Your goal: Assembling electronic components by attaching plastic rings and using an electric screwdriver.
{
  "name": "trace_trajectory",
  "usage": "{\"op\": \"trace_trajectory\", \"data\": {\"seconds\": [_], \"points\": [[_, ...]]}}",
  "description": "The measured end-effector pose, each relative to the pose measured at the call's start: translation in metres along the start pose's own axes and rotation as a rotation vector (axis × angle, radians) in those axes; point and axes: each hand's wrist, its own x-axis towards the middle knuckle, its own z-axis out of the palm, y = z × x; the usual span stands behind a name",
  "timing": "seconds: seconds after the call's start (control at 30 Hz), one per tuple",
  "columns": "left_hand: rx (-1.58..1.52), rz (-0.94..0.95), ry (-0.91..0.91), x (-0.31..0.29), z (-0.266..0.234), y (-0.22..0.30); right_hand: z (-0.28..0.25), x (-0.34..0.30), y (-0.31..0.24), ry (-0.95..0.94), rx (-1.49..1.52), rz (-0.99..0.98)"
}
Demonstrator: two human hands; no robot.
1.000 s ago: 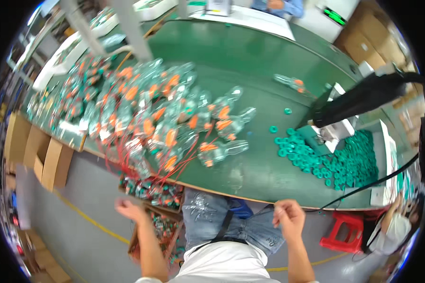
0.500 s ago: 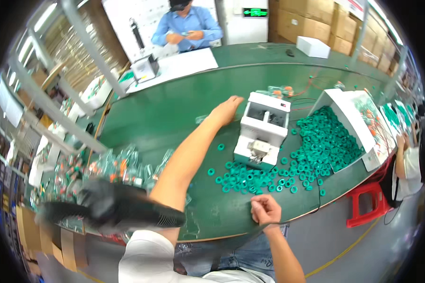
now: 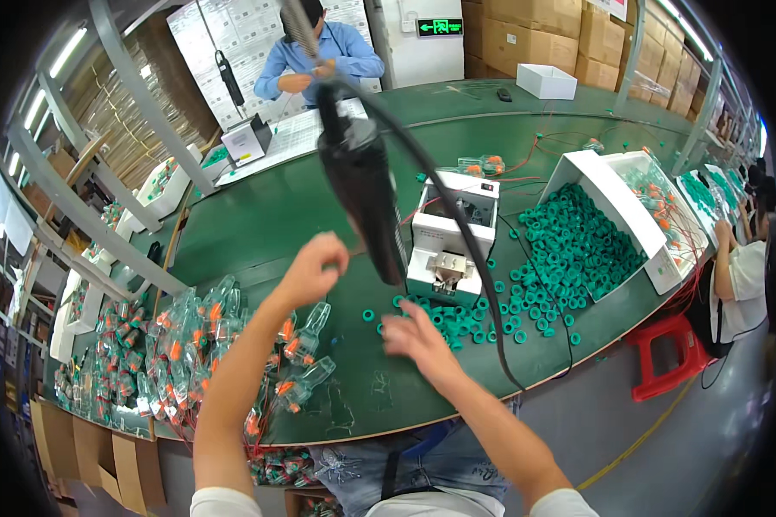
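Observation:
My left hand [image 3: 317, 265] is raised over the green table, fingers curled; I cannot make out whether anything is in them. Just right of it, a black electric screwdriver [image 3: 359, 189] hangs tip down from a coiled cord. My right hand [image 3: 418, 339] has its fingers spread, at the left edge of a scatter of green plastic rings [image 3: 466, 323]. Nothing shows in its grasp. Behind these rings stands a white box-shaped machine [image 3: 444, 241] with an open top compartment and a metal piece at its front, partly hidden by the screwdriver's black cable.
Clear plastic parts with orange pieces [image 3: 181, 345] are heaped at left. A tipped white box [image 3: 616, 202] spills green rings at right, beside a tray [image 3: 664, 271] of wired parts. A red stool [image 3: 668, 355] is at right. Co-workers sit across the table and at far right.
My left hand has drawn back from beside the machine toward me. My right hand has moved left and forward, its fingers opening. The screwdriver has swung from lower left to the middle.

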Motion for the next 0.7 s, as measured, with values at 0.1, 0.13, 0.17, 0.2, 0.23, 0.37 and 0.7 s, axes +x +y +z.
{"op": "trace_trajectory", "data": {"seconds": [0.1, 0.13, 0.17, 0.2, 0.23, 0.37, 0.7], "points": [[0.147, 0.048, -0.135, -0.063, 0.005, 0.007, 0.011, 0.065, -0.022, -0.099, 0.47, -0.029], [0.232, 0.058, -0.168, -0.079, 0.004, 0.011, 0.022, 0.083, -0.034, -0.001, 0.457, -0.133], [0.316, 0.067, -0.197, -0.091, 0.0, 0.014, 0.034, 0.086, -0.063, 0.027, 0.585, -0.195], [0.322, 0.007, -0.188, -0.096, -0.007, 0.013, 0.036, 0.087, -0.068, 0.107, 0.557, -0.242], [0.325, 0.001, -0.179, -0.101, -0.01, 0.013, 0.037, 0.087, -0.07, 0.188, 0.528, -0.289], [0.5, -0.195, -0.288, -0.101, -0.02, 0.0, 0.023, 0.081, -0.031, 0.43, 0.323, -0.354], [-0.983, -0.686, -0.253, -0.001, -0.001, 0.02, 0.028, 0.064, 0.023, 0.027, -1.127, -0.612]]}}
